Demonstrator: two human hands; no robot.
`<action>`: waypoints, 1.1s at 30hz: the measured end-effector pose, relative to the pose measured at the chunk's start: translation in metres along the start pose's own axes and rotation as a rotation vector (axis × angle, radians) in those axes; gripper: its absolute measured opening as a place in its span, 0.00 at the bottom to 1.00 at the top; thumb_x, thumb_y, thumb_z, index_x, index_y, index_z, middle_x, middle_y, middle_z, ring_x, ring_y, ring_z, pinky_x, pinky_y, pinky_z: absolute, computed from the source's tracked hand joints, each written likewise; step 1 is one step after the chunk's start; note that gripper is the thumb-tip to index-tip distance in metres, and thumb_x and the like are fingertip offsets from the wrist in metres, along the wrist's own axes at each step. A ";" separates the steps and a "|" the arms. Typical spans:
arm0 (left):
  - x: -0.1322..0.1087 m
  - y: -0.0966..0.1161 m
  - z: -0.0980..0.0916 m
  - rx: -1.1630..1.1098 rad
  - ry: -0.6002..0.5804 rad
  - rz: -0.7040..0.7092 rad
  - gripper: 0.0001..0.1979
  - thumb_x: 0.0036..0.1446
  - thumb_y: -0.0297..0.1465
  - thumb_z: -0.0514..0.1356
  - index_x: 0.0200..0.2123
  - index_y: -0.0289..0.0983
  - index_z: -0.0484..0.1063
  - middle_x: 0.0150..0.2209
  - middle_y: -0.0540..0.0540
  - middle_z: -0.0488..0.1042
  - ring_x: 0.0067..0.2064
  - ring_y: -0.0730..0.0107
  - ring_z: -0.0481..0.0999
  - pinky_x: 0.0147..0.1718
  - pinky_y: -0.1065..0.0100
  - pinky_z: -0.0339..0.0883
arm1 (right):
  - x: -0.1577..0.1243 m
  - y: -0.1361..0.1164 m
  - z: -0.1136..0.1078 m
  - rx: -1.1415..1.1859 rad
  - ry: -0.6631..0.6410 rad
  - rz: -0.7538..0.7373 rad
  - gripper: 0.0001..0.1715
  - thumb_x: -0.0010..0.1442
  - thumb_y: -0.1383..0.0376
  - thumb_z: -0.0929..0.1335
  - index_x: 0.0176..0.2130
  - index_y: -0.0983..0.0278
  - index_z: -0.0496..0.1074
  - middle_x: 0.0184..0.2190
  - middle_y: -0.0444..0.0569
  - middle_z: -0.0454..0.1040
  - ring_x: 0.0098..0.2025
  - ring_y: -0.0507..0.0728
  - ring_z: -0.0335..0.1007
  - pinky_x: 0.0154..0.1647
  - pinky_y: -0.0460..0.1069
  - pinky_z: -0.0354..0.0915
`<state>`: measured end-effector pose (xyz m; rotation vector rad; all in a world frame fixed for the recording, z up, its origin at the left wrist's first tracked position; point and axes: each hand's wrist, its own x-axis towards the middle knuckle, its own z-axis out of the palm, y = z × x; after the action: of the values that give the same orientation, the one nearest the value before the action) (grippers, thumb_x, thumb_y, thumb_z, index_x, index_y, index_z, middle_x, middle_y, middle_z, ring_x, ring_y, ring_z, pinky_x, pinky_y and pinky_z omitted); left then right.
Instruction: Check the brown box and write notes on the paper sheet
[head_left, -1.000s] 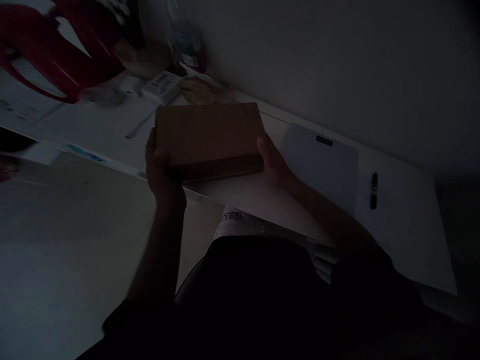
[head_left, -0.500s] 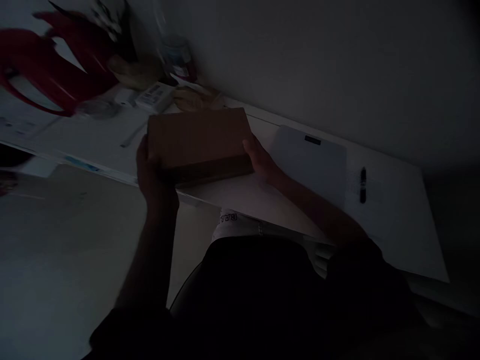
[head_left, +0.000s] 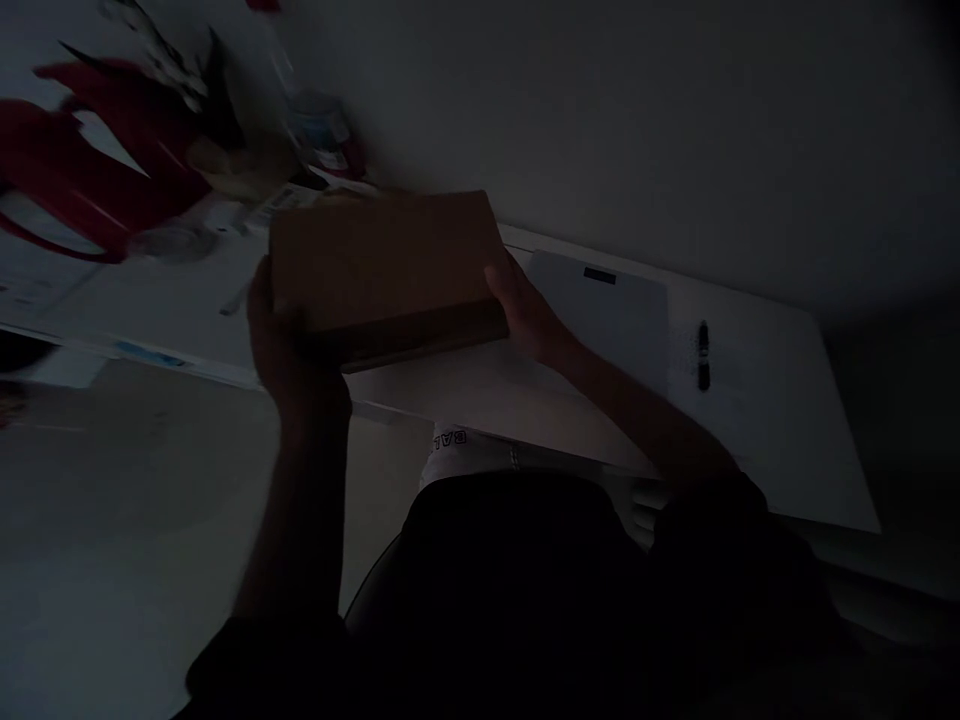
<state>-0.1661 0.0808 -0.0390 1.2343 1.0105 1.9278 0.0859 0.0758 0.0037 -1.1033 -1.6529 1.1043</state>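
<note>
Head view: left hand (head_left: 281, 335), right hand (head_left: 525, 312) grip flat brown cardboard box (head_left: 379, 268) by ends.

Dim home or office desk corner: white table (head_left: 765, 440) against plain wall, black marker (head_left: 703, 355), flat grey pad (head_left: 622, 315), cluttered far end with red bag (head_left: 90, 190), bottle (head_left: 322, 130).

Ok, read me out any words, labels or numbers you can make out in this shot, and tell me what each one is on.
"BAL", seen mirrored: on the white waistband below the table edge.
Label on the small white box behind the cardboard box: too blurred to read.
Label on the bottle at the back: too blurred to read.
Dark tag on the grey pad: no legible text.
Black marker: nothing readable.
Cardboard box, held between the left hand and right hand: no print visible.
</note>
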 end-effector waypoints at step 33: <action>-0.060 -0.014 0.168 -0.157 -0.404 -0.223 0.29 0.53 0.37 0.61 0.59 0.40 0.71 0.60 0.46 0.70 0.63 0.54 0.68 0.63 0.54 0.62 | -0.144 0.011 -0.110 -0.078 0.524 0.122 0.48 0.67 0.36 0.54 0.74 0.57 0.44 0.70 0.44 0.56 0.72 0.59 0.50 0.74 0.58 0.50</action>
<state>0.0125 0.0832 -0.0326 1.2919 0.7354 1.4790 0.2292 -0.0352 -0.0022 -1.4170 -1.2334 0.7402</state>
